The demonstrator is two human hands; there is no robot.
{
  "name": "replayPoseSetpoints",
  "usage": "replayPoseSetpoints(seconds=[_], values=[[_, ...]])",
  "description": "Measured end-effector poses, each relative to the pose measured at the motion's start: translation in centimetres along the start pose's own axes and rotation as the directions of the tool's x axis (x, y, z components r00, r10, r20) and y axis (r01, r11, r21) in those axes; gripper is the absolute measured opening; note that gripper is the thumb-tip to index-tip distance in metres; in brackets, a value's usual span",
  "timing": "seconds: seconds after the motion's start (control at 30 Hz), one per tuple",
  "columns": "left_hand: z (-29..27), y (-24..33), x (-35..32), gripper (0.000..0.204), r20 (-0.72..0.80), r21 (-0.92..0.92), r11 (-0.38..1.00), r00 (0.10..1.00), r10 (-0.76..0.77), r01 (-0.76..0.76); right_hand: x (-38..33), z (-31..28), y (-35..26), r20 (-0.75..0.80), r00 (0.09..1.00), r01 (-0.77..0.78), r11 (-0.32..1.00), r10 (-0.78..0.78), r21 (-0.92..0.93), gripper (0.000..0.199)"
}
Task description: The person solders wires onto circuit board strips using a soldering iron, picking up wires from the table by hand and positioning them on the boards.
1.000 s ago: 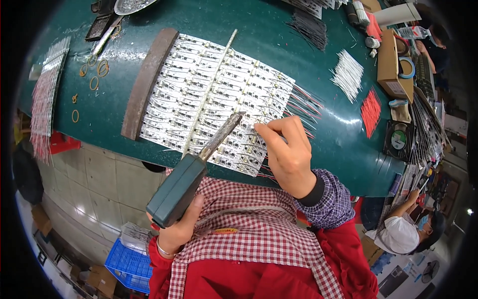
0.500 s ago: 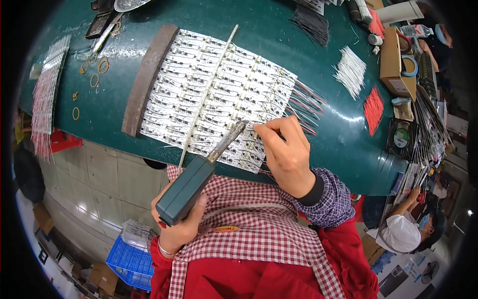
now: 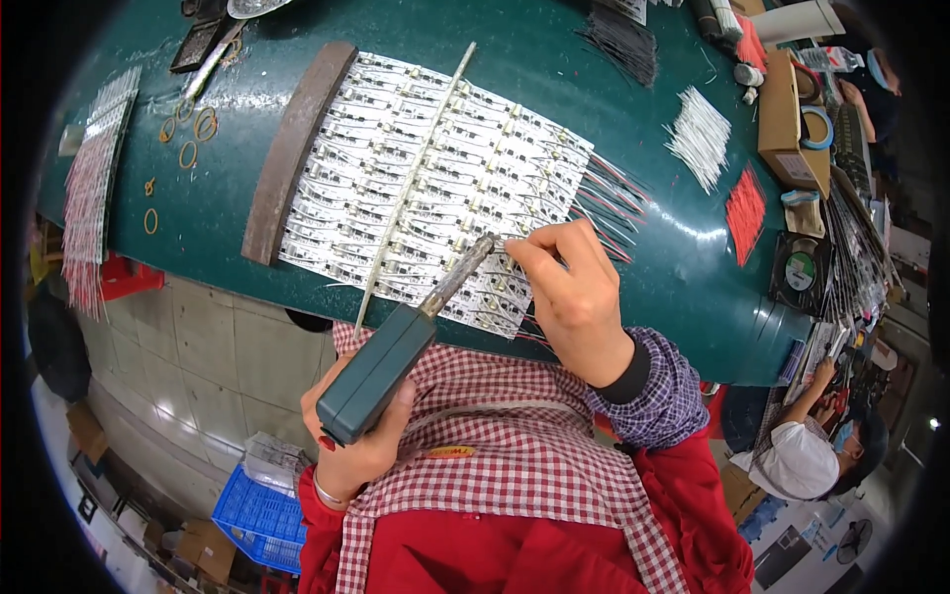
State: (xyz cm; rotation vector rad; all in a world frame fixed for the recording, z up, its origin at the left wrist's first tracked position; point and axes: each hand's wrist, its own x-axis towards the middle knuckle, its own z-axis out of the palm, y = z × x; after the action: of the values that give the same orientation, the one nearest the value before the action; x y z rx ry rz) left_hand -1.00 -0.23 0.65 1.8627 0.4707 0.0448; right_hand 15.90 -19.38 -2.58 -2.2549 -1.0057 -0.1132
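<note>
My left hand (image 3: 368, 453) is closed round the dark green body of a soldering iron (image 3: 376, 374), its dirty metal tip pointing up and right. The tip rests at the right part of a white panel of circuit boards (image 3: 465, 183), close to my right fingertips. My right hand (image 3: 582, 307) is closed in a pinch just beside the tip, on what looks like a thin pale wire, mostly hidden by the fingers. Rows of small dark parts and thin wires cover the panel. Across it lies a long pale rod (image 3: 416, 183); a brown bar (image 3: 297, 163) borders its left side.
White wires (image 3: 699, 139), red wires (image 3: 744, 218) and black wires (image 3: 621, 45) lie in bundles on the green table (image 3: 683, 317). A cardboard box (image 3: 792, 148) stands at right. Another wired panel (image 3: 99, 188) sits at far left, near rubber bands (image 3: 206, 125). A co-worker (image 3: 802, 460) sits at right.
The soldering iron and my left hand have moved slightly right and up. My right hand stays beside the tip, its pinch still closed. The panel appears nearly unmoved.
</note>
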Motion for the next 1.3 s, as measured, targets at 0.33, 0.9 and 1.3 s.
replayPoseSetpoints(seconds=[0.33, 0.9, 1.3], values=[[0.2, -1.7, -1.7, 0.024, -0.158, -0.052, 0.998, 0.987, 0.020, -0.028, 0.1, 0.0, -0.1, 0.003, 1.000, -0.014, 1.000, 0.014, 0.011, 0.033], [0.0, -2.0, -3.0, 0.022, -0.197, 0.018, 0.996, 0.977, 0.084, -0.082, -1.1, 0.3, -0.5, -0.091, 0.993, 0.069, 0.997, -0.071, -0.025, 0.034], [-0.1, -1.1, -2.8, 0.024, -0.089, 0.027, 1.000, 0.996, -0.014, 0.016, -1.1, 0.2, -0.8, -0.038, 0.999, 0.033, 0.999, -0.034, -0.029, 0.034]])
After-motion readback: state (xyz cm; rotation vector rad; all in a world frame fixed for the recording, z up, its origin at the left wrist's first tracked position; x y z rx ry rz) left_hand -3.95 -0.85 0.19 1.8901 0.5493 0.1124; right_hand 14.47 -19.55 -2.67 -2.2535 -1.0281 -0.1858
